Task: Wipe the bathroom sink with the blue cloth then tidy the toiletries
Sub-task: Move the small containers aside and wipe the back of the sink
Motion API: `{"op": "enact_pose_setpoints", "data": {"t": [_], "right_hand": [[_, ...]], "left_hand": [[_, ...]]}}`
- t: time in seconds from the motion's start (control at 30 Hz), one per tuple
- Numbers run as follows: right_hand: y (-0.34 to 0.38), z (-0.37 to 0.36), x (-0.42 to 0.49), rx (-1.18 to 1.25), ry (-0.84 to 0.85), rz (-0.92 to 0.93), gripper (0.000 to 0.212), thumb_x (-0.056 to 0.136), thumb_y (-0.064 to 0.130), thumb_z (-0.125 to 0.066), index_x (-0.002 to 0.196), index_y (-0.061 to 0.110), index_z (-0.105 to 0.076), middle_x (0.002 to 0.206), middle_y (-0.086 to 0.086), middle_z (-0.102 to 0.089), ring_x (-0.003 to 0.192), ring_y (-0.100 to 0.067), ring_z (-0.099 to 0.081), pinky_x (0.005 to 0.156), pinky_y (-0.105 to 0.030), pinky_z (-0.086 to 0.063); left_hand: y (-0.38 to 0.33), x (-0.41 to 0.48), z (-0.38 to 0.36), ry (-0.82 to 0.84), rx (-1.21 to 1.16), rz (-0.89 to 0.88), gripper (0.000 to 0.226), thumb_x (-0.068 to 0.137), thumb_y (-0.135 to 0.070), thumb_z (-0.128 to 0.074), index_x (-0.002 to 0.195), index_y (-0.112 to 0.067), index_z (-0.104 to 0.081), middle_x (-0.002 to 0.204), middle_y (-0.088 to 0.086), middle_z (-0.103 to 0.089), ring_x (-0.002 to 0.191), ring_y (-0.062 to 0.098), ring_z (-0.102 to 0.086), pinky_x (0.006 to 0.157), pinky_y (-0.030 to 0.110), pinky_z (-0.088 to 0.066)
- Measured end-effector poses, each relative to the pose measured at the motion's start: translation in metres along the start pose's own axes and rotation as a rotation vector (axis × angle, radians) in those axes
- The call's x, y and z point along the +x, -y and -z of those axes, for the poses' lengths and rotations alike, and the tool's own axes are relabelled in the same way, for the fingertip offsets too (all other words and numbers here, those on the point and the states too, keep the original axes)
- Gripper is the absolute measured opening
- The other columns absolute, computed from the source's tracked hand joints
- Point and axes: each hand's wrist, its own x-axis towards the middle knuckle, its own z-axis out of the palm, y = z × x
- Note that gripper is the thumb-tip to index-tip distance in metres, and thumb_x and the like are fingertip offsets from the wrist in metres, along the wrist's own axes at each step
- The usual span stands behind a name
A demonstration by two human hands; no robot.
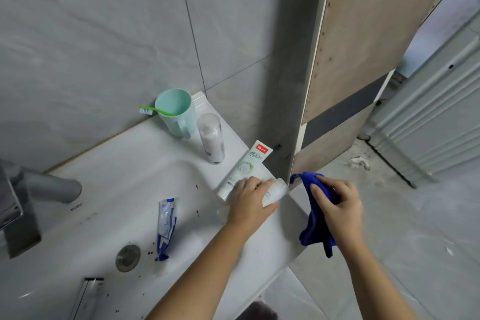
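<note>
The white sink [124,189] fills the lower left, its basin speckled with dark spots. My left hand [249,202] grips a small white bottle [276,191] lying at the sink's right edge, just beside a white and green toothpaste tube [249,163]. My right hand [337,205] holds the blue cloth [315,226] off the sink's right side, the cloth hanging down. A blue and white tube [166,223] lies inside the basin. On the back ledge stand a clear capped bottle [211,138] and a mint cup [176,114] with a green toothbrush [155,111] in it.
A grey faucet [46,187] juts in from the left. The drain [127,258] sits low in the basin. Grey tiled walls [104,34] close the back; a wooden panel [363,47] and the tiled floor [402,228] lie to the right.
</note>
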Motion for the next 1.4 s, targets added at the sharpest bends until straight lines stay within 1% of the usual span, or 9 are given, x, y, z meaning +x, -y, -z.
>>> {"op": "enact_pose_setpoints", "data": {"t": [0.23,0.37,0.5,0.73,0.9,1.0,1.07,1.17,1.4], "right_hand": [[0.007,-0.001,0.012,0.007,0.039,0.035,0.018,0.081,0.013,-0.068,0.090,0.027,-0.065,0.096,-0.003,-0.053,0.083,0.008,-0.051,0.067,-0.002,-0.036],[0.024,-0.013,0.004,0.004,0.093,0.113,0.020,0.080,0.012,-0.069,0.091,0.029,-0.064,0.095,-0.005,-0.053,0.083,0.010,-0.049,0.068,-0.002,-0.036],[0.048,-0.036,-0.018,0.024,0.198,0.189,0.028,0.079,0.012,-0.070,0.085,0.038,-0.062,0.090,0.000,-0.052,0.083,0.007,-0.051,0.069,-0.002,-0.037],[0.085,-0.111,-0.091,0.041,0.435,0.277,0.025,0.077,0.010,-0.072,0.087,0.032,-0.066,0.093,0.000,-0.055,0.088,0.004,-0.052,0.075,-0.002,-0.037],[0.105,-0.173,-0.150,0.048,0.561,0.258,0.024,0.077,0.011,-0.072,0.085,0.032,-0.066,0.094,0.003,-0.055,0.087,0.005,-0.054,0.072,-0.002,-0.039],[0.112,-0.207,-0.179,0.042,0.626,0.249,0.019,0.077,0.011,-0.072,0.087,0.028,-0.068,0.096,0.002,-0.055,0.086,0.003,-0.054,0.072,-0.003,-0.040],[0.117,-0.226,-0.194,0.034,0.633,0.259,0.020,0.078,0.012,-0.072,0.087,0.029,-0.068,0.097,0.002,-0.055,0.086,0.002,-0.054,0.072,-0.003,-0.040],[0.126,-0.248,-0.205,0.042,0.606,0.267,0.023,0.079,0.013,-0.070,0.086,0.034,-0.065,0.097,0.004,-0.055,0.086,0.004,-0.054,0.071,-0.005,-0.039],[0.135,-0.269,-0.206,0.031,0.475,0.305,0.026,0.078,0.014,-0.070,0.083,0.038,-0.063,0.094,0.005,-0.056,0.083,0.007,-0.053,0.070,-0.007,-0.039]], "left_hand": [[0.004,-0.007,0.002,-0.045,0.029,-0.031,0.086,0.043,-0.049,-0.086,0.115,-0.024,-0.048,0.091,-0.003,-0.061,0.084,0.016,-0.050,0.069,0.026,-0.051],[0.017,-0.027,0.015,-0.094,-0.061,-0.049,0.061,0.063,-0.045,-0.071,0.114,-0.021,-0.048,0.105,0.000,-0.056,0.095,0.015,-0.045,0.081,0.026,-0.044],[0.042,-0.065,0.050,-0.240,-0.152,-0.012,0.036,0.076,-0.039,-0.057,0.107,-0.023,-0.052,0.108,-0.007,-0.047,0.095,0.013,-0.050,0.081,0.023,-0.042],[0.115,-0.171,0.120,-0.365,-0.123,0.301,0.030,0.082,-0.039,-0.054,0.094,-0.014,-0.064,0.100,-0.006,-0.056,0.089,0.010,-0.055,0.081,0.014,-0.042],[0.172,-0.233,0.165,-0.465,-0.092,0.487,0.027,0.081,-0.034,-0.055,0.094,-0.011,-0.064,0.098,-0.003,-0.057,0.086,0.011,-0.053,0.075,0.022,-0.045],[0.207,-0.258,0.190,-0.586,-0.107,0.697,0.026,0.079,-0.021,-0.070,0.101,-0.008,-0.064,0.102,0.006,-0.060,0.094,0.018,-0.057,0.079,0.028,-0.049],[0.230,-0.264,0.204,-0.641,-0.131,0.807,0.035,0.076,-0.011,-0.074,0.109,-0.006,-0.062,0.107,0.009,-0.058,0.100,0.025,-0.057,0.082,0.029,-0.045],[0.266,-0.254,0.223,-0.672,-0.158,0.891,0.050,0.078,-0.017,-0.073,0.124,-0.007,-0.053,0.121,0.011,-0.053,0.113,0.026,-0.049,0.084,0.025,-0.038],[0.324,-0.202,0.230,-0.636,-0.179,0.840,0.070,0.071,-0.020,-0.077,0.132,-0.009,-0.045,0.129,0.014,-0.048,0.118,0.033,-0.044,0.093,0.043,-0.043]]}}
